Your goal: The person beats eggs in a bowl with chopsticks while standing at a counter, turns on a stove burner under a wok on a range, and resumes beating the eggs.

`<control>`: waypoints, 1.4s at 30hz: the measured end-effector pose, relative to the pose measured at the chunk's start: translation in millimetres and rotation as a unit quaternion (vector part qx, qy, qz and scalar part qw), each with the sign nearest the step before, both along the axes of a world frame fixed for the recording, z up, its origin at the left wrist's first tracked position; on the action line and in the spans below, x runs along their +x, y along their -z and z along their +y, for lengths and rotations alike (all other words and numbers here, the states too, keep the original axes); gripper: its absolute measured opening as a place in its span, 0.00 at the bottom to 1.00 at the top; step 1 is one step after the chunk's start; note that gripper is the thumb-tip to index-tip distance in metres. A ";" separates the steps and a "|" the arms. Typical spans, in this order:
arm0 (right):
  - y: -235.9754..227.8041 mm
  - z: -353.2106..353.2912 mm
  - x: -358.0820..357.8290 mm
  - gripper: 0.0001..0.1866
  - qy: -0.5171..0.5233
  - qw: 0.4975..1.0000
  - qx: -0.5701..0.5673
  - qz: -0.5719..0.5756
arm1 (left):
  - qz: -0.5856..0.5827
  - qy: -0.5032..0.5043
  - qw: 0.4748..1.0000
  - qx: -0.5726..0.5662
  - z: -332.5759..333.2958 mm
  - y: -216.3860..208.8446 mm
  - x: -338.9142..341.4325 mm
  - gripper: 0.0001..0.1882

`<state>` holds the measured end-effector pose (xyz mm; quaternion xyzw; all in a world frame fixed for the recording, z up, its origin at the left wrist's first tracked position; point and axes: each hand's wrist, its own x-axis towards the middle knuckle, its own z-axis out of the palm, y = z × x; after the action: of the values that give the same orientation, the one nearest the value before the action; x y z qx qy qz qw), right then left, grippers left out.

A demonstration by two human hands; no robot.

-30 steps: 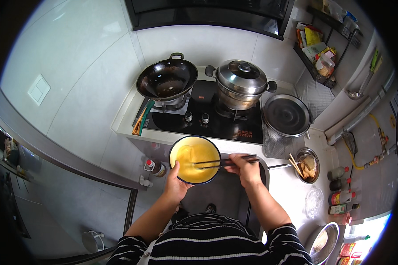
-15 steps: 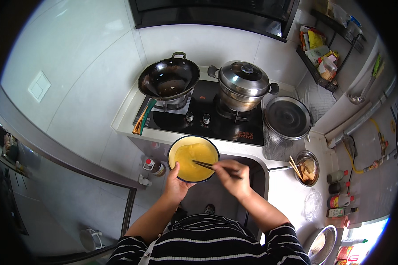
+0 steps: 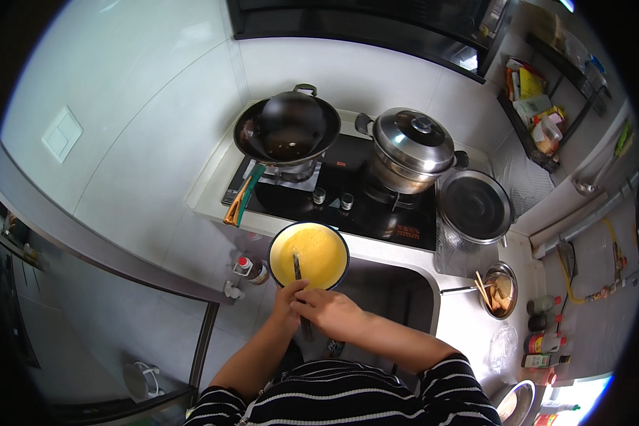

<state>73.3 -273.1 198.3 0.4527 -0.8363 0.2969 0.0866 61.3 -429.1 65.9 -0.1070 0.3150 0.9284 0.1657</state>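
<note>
A white enamel bowl (image 3: 273, 248) with a dark blue rim holds yellow beaten egg (image 3: 323, 259) and hangs over the counter's front edge. My left hand (image 3: 286, 307) grips its near side. Dark chopsticks (image 3: 297, 265) lean over the near rim, tips in the egg and lower ends sticking out below my hands. My right hand (image 3: 330, 312) is closed at the same spot, its fingers on the chopsticks against my left hand. The hands overlap, so the exact grip is partly hidden.
On the black gas hob stand a dark wok (image 3: 285, 135), left, and a lidded steel pot (image 3: 413, 145), right. Green-and-tan handles (image 3: 245, 195) stick out by the wok. A round black pan (image 3: 476, 206), a steel bowl with food (image 3: 502, 291) and several bottles (image 3: 543, 343) stand rightward.
My right hand has moved left and down from above the bowl's right side to its near rim. The chopsticks have swung from slanting right to nearly upright in view.
</note>
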 end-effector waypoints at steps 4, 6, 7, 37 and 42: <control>-13.5 14.1 -68.2 0.16 0.077 0.964 -0.211 -0.145 | -0.023 -0.028 0.999 0.021 -22.6 1.3 -10.0 0.15; 17.6 23.8 -134.0 0.08 0.229 0.913 -0.303 -0.148 | -0.031 -0.018 0.999 0.039 -34.1 -9.7 -17.8 0.19; 39.0 25.4 -164.4 0.06 0.337 0.889 -0.266 -0.156 | -0.045 -0.003 0.998 0.052 -48.3 8.2 -19.3 0.22; -7.0 14.8 -39.2 0.16 0.160 0.973 -0.139 0.096 | -0.008 0.090 0.996 0.024 -18.8 -51.5 -36.3 0.15; -26.5 4.3 8.1 0.31 0.074 0.995 -0.020 0.070 | 0.016 0.133 0.991 0.013 1.1 -47.4 -27.9 0.14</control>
<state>81.5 -268.7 224.9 0.4077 -0.8533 0.2737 0.1756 33.5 -427.9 113.2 -0.0472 0.3170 0.9037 0.2841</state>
